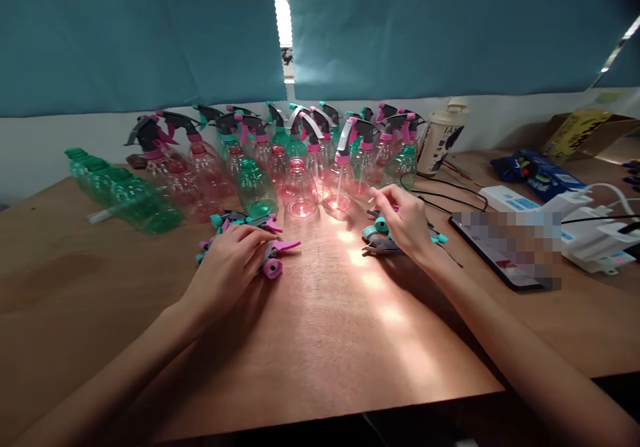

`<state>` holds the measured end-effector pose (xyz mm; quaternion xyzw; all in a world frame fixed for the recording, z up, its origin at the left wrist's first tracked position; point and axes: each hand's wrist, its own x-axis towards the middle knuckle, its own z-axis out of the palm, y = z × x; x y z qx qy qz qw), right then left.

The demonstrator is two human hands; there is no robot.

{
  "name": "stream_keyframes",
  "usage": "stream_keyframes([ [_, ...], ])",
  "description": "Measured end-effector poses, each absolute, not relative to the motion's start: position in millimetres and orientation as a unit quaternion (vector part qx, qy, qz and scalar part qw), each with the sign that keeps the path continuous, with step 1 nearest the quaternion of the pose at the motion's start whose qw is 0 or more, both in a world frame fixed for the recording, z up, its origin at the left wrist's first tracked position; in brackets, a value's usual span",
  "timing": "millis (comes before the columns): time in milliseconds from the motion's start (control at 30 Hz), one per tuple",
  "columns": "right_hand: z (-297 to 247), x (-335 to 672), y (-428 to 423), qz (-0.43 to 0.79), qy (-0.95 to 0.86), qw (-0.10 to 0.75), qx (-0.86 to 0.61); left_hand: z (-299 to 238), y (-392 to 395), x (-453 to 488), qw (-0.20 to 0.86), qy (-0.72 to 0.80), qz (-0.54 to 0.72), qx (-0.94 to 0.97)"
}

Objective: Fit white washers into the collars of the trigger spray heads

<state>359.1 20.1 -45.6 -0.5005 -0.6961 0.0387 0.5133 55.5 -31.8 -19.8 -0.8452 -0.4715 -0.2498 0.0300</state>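
Note:
My left hand (231, 255) is closed over a pile of trigger spray heads, around a spray head with a pink trigger and a pink collar (273, 269). Other grey heads with pink and teal parts lie under and behind its fingers. My right hand (403, 220) is over a second pile of spray heads (373, 235) with teal collars. Its fingers are curled together near the thumb, and what they hold, if anything, is hidden. Just beyond, between the hands, stand an uncapped pink bottle (300, 193) and a pink bottle with a spray head fitted (340, 183).
Many green and pink bottles, several topped with spray heads, crowd the back of the table. Green bottles (135, 197) lean or lie at left. On the right are a cream tumbler (443, 137), a phone (495, 250), a white power strip (515, 200), cables and a blue packet (545, 177).

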Motion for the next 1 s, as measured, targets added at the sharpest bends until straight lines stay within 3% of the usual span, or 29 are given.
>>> stream_keyframes([
  [167,-47.2,310.7,-4.8,0.080,-0.803,0.424,-0.411,-26.3,-41.2,31.2,-0.019,-0.428,-0.173,-0.887],
  [333,-66.1,280.4,-20.3,0.122,-0.866,0.358,-0.328,-34.3,-35.7,37.3,0.038,-0.372,-0.129,-0.918],
  [633,-78.7,278.6,-34.3,0.166,-0.813,0.437,-0.347,-60.2,-32.3,69.0,-0.098,-0.400,-0.309,-0.857],
  [1000,-85.6,281.5,-39.7,0.082,-0.820,0.467,-0.319,-62.7,-40.4,76.2,-0.180,-0.419,-0.315,-0.832],
])
